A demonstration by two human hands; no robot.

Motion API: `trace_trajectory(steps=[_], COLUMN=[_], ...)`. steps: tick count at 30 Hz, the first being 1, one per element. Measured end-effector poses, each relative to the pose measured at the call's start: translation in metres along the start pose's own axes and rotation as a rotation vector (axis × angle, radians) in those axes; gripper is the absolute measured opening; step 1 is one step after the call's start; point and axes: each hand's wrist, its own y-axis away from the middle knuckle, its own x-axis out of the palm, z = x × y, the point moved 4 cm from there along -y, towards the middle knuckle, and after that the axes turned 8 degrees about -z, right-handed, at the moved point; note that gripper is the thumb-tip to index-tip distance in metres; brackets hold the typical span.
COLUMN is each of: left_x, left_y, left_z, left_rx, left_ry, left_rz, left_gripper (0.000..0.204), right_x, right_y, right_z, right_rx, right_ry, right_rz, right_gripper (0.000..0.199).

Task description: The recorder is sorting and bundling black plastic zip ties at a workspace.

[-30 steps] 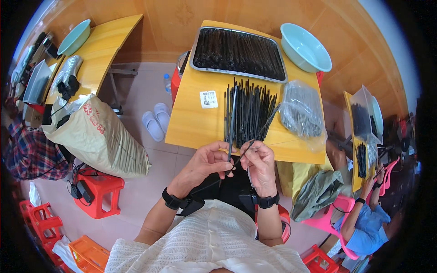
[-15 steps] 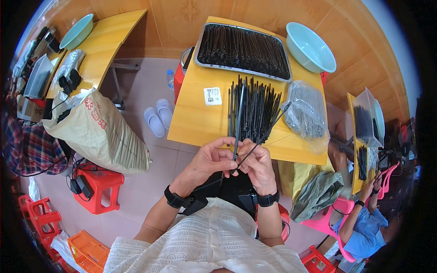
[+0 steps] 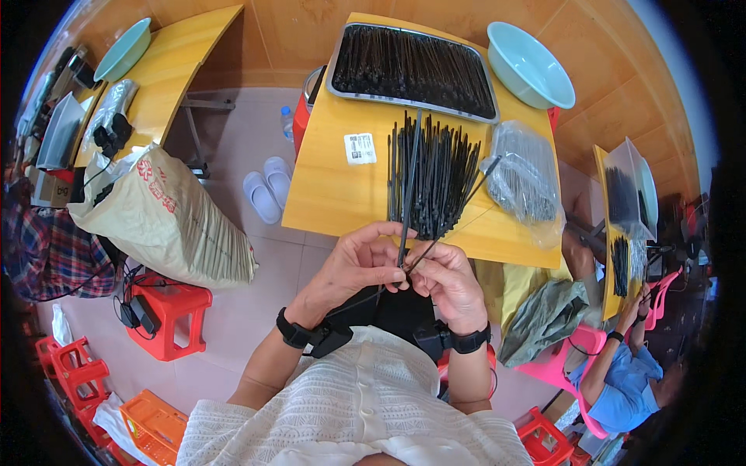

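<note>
Between the thumb and fingers of my left hand (image 3: 359, 262) is a long black cable tie (image 3: 408, 198), standing almost upright toward the table. My right hand (image 3: 452, 281) pinches a second black cable tie (image 3: 475, 189), which slants up to the right. The lower ends of the two ties come together between my fingertips; whether they are joined is too small to tell. Just beyond my hands, a loose pile of black cable ties (image 3: 444, 175) lies on the yellow table (image 3: 326, 190). Both hands are at the table's near edge, above my lap.
A metal tray (image 3: 388, 99) full of black ties stands at the table's back, beside a light-blue basin (image 3: 536, 78). A clear bag (image 3: 524, 175) of ties lies right, a white label (image 3: 360, 148) left. A large sack (image 3: 167, 221) stands left. A co-worker (image 3: 622, 380) sits at right.
My right hand has shifted slightly right and down, its fingers still pinching the slanted tie. The left hand keeps its hold. The table sits a little higher in view.
</note>
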Motion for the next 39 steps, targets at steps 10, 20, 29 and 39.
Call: trace_trajectory(steps=[10,20,29,39], left_x=[-0.003,-0.003,0.002,0.002], left_y=[0.000,0.004,0.005,0.007], left_z=[0.006,0.004,0.003,0.006], left_rx=[0.007,-0.028,-0.008,-0.006], left_ry=[0.000,-0.016,-0.015,-0.068], left_rz=[0.052,0.125,0.182,0.143], left_gripper=[0.048,0.047,0.043,0.022], right_x=[-0.005,-0.003,-0.003,0.000], right_y=[0.003,0.009,0.015,0.020], right_z=[-0.003,0.004,0.015,0.020], right_rx=[0.161,0.247,0.313,-0.023], right_ry=[-0.052,0.069,0.117,0.225], right_rz=[0.020,0.069,0.016,-0.158], right_gripper=[0.014,0.011,0.012,0.011])
